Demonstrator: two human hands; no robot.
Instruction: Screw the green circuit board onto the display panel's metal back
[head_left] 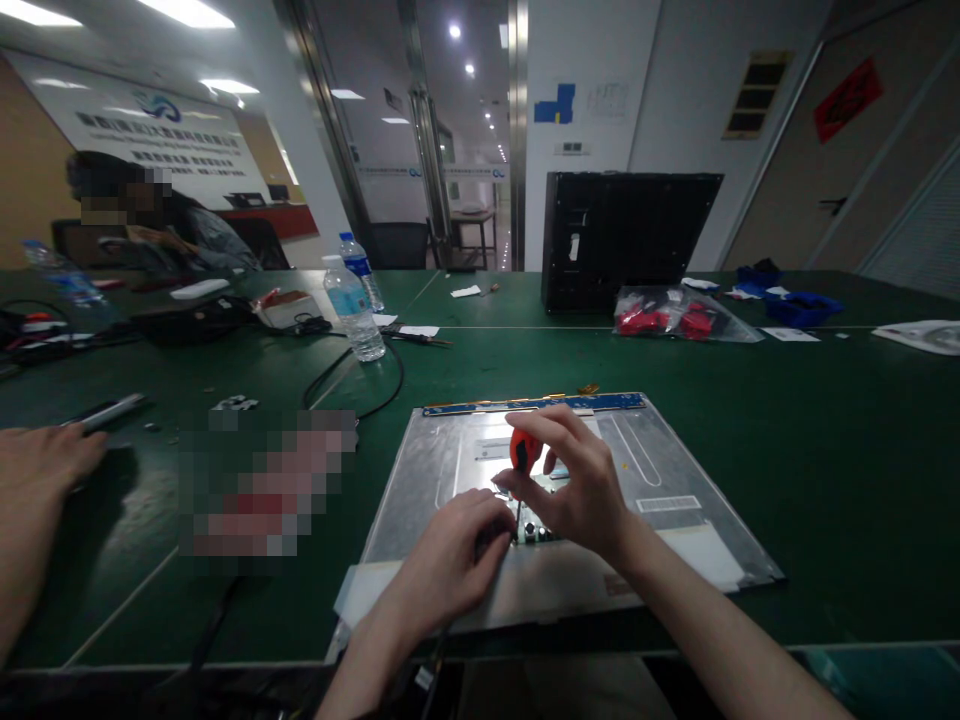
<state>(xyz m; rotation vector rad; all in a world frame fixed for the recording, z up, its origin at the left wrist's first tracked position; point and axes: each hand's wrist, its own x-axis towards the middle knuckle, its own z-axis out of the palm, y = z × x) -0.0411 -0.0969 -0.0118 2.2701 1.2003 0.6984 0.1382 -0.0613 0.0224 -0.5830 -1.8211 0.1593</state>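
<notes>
A flat metal display panel lies back side up on the green table, with a blue circuit strip along its far edge. My right hand pinches the orange-red handle of a small screwdriver, held upright with its tip down on a small circuit board near the panel's front middle. My left hand is curled beside the shaft, its fingers resting on the panel at the tip.
Another person's hand rests at the left edge near a pen. Two water bottles, black cables, a black monitor housing, a bag of red parts and blue parts stand farther back. A seated person is at far left.
</notes>
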